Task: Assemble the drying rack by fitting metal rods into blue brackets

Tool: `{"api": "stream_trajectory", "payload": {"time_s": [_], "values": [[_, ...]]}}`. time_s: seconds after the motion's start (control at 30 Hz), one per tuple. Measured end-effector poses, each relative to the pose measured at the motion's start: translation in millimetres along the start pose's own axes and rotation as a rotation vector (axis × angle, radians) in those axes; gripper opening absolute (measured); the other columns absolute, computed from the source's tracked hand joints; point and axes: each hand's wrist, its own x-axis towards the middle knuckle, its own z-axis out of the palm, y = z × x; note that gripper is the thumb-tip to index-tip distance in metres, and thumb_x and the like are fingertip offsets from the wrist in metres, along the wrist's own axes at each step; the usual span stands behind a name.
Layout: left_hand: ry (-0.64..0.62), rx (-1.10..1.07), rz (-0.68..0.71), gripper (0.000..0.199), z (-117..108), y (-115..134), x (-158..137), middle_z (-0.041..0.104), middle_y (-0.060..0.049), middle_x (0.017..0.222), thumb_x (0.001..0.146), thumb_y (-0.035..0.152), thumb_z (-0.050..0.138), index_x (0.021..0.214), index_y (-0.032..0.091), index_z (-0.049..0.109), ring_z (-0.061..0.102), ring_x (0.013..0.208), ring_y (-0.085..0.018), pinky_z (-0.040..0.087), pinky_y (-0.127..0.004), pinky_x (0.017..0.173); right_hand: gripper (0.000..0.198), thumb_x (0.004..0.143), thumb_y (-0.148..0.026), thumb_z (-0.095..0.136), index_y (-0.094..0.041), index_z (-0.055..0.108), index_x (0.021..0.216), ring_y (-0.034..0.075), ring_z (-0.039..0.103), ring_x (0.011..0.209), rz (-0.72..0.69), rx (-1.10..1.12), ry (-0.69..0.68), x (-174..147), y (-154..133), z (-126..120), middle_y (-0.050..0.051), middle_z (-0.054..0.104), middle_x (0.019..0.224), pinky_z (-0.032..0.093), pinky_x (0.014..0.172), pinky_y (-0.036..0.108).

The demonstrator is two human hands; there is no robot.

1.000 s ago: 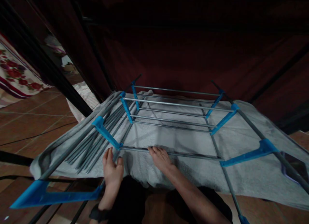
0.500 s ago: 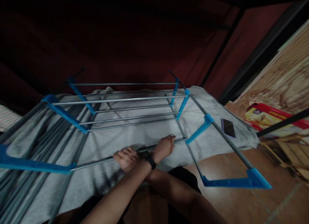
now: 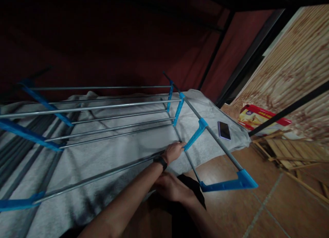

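A rack of grey metal rods with blue plastic brackets, apparently a clothes drying rack, lies across the bed. My left hand (image 3: 174, 151), with a dark watch (image 3: 160, 161) on its wrist, is closed round the right end of the rack's near rod (image 3: 102, 177). Its fingertips are beside a blue bracket (image 3: 194, 135) that joins a long side tube (image 3: 221, 147). My right hand (image 3: 168, 186) is off the rod, below my left forearm, close to my body. The forearm and shadow hide its fingers.
A grey cloth (image 3: 144, 142) covers the surface under the rack. Several loose grey tubes (image 3: 23, 152) lie at the left. A phone (image 3: 224, 130) rests on the cloth at right. Beyond are a red and yellow box (image 3: 262, 118), a wooden folding piece (image 3: 290, 149) and a black post (image 3: 295, 106).
My right hand has let go of the near rod and drawn back to the right under my left arm. My left hand stays at the rod's right end. The view has turned right.
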Motion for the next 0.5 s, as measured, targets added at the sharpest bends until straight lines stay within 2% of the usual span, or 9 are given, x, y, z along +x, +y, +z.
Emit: {"api": "stream_trajectory", "payload": {"time_s": [0.03, 0.07, 0.13, 0.17, 0.23, 0.27, 0.33, 0.37, 0.5], "values": [[0.005, -0.014, -0.018, 0.037, 0, 0, 1, 0.069, -0.008, 0.128, 0.099, 0.027, 0.049, 0.134, 0.025, 0.061, 0.065, 0.119, -0.022, 0.050, -0.032, 0.102, 0.028, 0.091, -0.026, 0.048, -0.032, 0.075, 0.093, 0.019, 0.070, 0.086, -0.015, 0.136, 0.033, -8, 15, -5, -0.005, 0.075, 0.093, 0.056, 0.076, 0.028], [0.013, -0.027, -0.038, 0.036, 0, -1, 1, 0.069, -0.007, 0.128, 0.099, 0.029, 0.051, 0.133, 0.024, 0.061, 0.064, 0.120, -0.022, 0.049, -0.032, 0.102, 0.029, 0.091, -0.025, 0.045, -0.028, 0.074, 0.090, 0.019, 0.069, 0.079, 0.023, 0.315, 0.129, -15, 29, -10, -0.003, 0.074, 0.085, 0.055, 0.073, 0.029], [0.030, -0.038, -0.058, 0.036, 1, -1, 2, 0.069, -0.007, 0.129, 0.098, 0.031, 0.054, 0.133, 0.024, 0.061, 0.063, 0.121, -0.022, 0.048, -0.031, 0.102, 0.029, 0.090, -0.026, 0.040, -0.024, 0.067, 0.079, 0.019, 0.062, 0.067, 0.222, 0.559, 0.456, -20, 58, -16, 0.000, 0.066, 0.070, 0.052, 0.069, 0.031], [0.036, -0.037, -0.051, 0.037, 2, -1, 3, 0.069, -0.008, 0.128, 0.097, 0.031, 0.055, 0.133, 0.023, 0.061, 0.063, 0.119, -0.022, 0.048, -0.031, 0.101, 0.026, 0.089, -0.029, 0.040, -0.023, 0.063, 0.077, 0.019, 0.061, 0.068, 0.335, 0.607, 0.635, -19, 71, -18, 0.000, 0.063, 0.069, 0.051, 0.070, 0.032], [0.042, -0.034, -0.014, 0.034, 4, -1, 4, 0.070, -0.008, 0.124, 0.097, 0.030, 0.055, 0.130, 0.022, 0.063, 0.065, 0.116, -0.022, 0.048, -0.031, 0.100, 0.021, 0.087, -0.035, 0.045, -0.022, 0.062, 0.087, 0.020, 0.061, 0.083, 0.471, 0.580, 0.899, -10, 91, -22, 0.003, 0.066, 0.085, 0.050, 0.079, 0.033], [0.041, -0.032, 0.002, 0.031, 4, 0, 6, 0.070, -0.009, 0.122, 0.098, 0.028, 0.054, 0.126, 0.021, 0.064, 0.065, 0.114, -0.022, 0.048, -0.031, 0.099, 0.024, 0.086, -0.039, 0.049, -0.022, 0.062, 0.097, 0.020, 0.061, 0.094, 0.482, 0.576, 0.962, -3, 99, -24, 0.005, 0.067, 0.098, 0.049, 0.086, 0.033], [0.030, -0.026, -0.006, 0.025, 6, 0, 9, 0.071, -0.010, 0.117, 0.098, 0.023, 0.052, 0.116, 0.016, 0.067, 0.067, 0.109, -0.022, 0.049, -0.031, 0.097, 0.039, 0.083, -0.046, 0.056, -0.021, 0.060, 0.113, 0.020, 0.060, 0.106, 0.458, 0.631, 0.995, 17, 110, -28, 0.007, 0.065, 0.114, 0.048, 0.092, 0.033], [0.023, -0.023, -0.026, 0.023, 7, 1, 10, 0.071, -0.011, 0.114, 0.097, 0.021, 0.052, 0.112, 0.015, 0.067, 0.067, 0.107, -0.022, 0.050, -0.032, 0.095, 0.042, 0.082, -0.048, 0.057, -0.021, 0.060, 0.113, 0.019, 0.061, 0.104, 0.449, 0.692, 0.980, 27, 114, -29, 0.006, 0.066, 0.112, 0.049, 0.091, 0.032], [0.023, -0.021, -0.086, 0.023, 8, 2, 11, 0.073, -0.014, 0.109, 0.097, 0.020, 0.051, 0.112, 0.014, 0.066, 0.069, 0.103, -0.025, 0.051, -0.034, 0.090, 0.029, 0.078, -0.048, 0.059, -0.020, 0.064, 0.083, 0.015, 0.060, 0.072, 0.469, 0.930, 0.886, 62, 127, -31, -0.001, 0.064, 0.076, 0.049, 0.068, 0.025]]}}
